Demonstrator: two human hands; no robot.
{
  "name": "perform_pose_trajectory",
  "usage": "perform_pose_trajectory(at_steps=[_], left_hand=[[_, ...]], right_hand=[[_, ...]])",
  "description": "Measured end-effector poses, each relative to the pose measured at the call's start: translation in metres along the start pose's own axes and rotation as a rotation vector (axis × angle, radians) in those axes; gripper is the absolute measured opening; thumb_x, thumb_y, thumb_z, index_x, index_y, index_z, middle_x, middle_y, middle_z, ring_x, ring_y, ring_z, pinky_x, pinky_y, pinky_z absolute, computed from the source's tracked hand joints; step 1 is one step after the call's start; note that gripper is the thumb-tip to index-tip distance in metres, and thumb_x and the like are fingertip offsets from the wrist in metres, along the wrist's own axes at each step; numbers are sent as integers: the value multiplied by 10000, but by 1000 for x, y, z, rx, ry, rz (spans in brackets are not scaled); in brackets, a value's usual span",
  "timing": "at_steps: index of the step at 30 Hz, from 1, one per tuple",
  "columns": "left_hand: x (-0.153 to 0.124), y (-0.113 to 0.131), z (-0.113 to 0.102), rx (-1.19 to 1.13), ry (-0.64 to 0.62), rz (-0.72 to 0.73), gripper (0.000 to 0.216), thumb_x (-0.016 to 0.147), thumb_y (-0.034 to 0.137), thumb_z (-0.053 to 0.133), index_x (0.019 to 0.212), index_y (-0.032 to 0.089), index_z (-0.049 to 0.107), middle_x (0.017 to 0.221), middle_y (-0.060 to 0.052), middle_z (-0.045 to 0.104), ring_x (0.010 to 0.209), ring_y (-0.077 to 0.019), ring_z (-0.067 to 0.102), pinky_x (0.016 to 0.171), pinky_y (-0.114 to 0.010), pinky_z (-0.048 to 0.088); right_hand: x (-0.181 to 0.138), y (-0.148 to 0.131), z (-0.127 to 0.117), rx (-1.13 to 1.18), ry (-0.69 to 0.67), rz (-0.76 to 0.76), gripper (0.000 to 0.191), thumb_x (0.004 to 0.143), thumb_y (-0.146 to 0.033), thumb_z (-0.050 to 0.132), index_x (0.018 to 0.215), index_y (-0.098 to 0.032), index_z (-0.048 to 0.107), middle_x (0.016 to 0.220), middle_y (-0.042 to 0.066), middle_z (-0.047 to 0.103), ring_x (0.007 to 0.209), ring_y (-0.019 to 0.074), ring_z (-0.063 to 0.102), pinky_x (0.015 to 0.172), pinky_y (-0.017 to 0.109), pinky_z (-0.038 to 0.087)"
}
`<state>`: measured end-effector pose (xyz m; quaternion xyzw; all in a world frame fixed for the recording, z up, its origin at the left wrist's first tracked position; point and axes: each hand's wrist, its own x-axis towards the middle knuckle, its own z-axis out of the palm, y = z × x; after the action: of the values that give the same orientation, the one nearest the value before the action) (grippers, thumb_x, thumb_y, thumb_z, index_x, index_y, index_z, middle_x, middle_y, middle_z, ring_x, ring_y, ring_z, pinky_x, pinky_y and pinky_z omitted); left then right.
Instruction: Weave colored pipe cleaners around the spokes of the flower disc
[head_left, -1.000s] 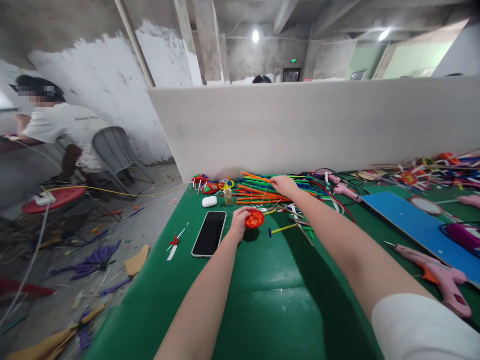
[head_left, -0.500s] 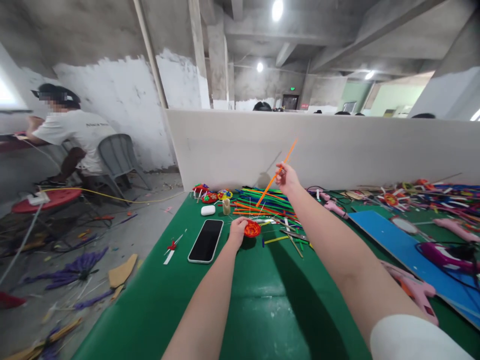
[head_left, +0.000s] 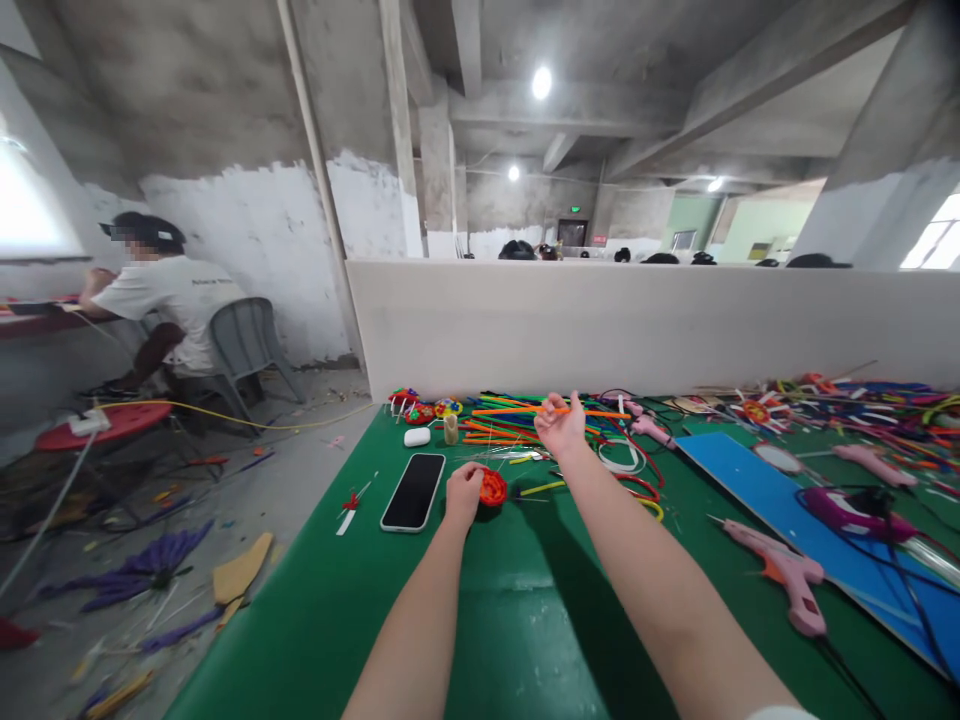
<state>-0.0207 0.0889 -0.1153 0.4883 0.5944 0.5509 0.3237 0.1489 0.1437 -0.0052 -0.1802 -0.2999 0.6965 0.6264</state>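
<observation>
A small round red-and-orange coil (head_left: 493,488), apparently of pipe cleaner, is pinched in my left hand (head_left: 463,490) just above the green table. Higher up and to the right, my right hand (head_left: 561,426) grips an orange pipe cleaner (head_left: 506,412) that lies nearly level across its fingers and sticks out on both sides. Behind and below it spreads a pile of pipe cleaners (head_left: 480,437) in orange, green and other colours. Thin wires lie between the pile and the coil. A yellow pipe cleaner (head_left: 541,488) rests right of the coil.
Left of my left hand are a phone (head_left: 413,492), a white case (head_left: 417,437) and a small red piece (head_left: 351,503). To the right lie a pink glue gun (head_left: 780,565) and a blue board (head_left: 750,480). A white partition (head_left: 645,325) borders the green table (head_left: 517,640).
My right hand has come down and turned; its orange pipe cleaner went from steeply slanted to nearly level. My left hand still holds the coil. The view has tilted up slightly.
</observation>
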Motion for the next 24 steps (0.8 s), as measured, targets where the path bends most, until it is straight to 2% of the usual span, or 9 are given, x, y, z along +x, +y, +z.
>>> perform_pose_trajectory(at_steps=[6,10,14,18,24], left_hand=[[-20,-2,-12,126,25,9,223,641,235,418,720,146,607,697,-30,609,675,-148,548,615,-233,421],[-35,3,-21,187,50,12,252,656,245,413,798,154,600,702,-26,600,668,-145,544,616,-233,421],[-49,9,-28,301,65,34,274,673,248,404,871,184,581,723,-18,595,662,-134,539,612,-227,420],[-60,13,-33,368,78,26,293,674,235,415,925,194,560,758,-19,604,695,-135,549,647,-232,425],[-73,8,-36,381,64,90,317,685,231,430,985,183,523,923,-40,599,829,-155,551,750,-262,420]], right_hand=[[-55,4,-28,188,-66,-15,409,787,-461,242,595,-177,464,458,-44,332,338,54,245,327,180,181],[-92,18,-53,210,-94,1,428,777,-469,270,547,-164,464,445,-33,354,338,55,251,327,183,149],[-121,39,-72,205,-17,57,417,764,-465,294,561,-160,493,459,-15,421,351,63,305,343,185,187],[-132,47,-77,175,39,148,419,763,-454,294,592,-152,530,502,21,501,380,77,375,378,201,258],[-133,45,-78,210,58,194,428,751,-481,330,606,-145,551,477,23,501,431,91,441,395,194,285]])
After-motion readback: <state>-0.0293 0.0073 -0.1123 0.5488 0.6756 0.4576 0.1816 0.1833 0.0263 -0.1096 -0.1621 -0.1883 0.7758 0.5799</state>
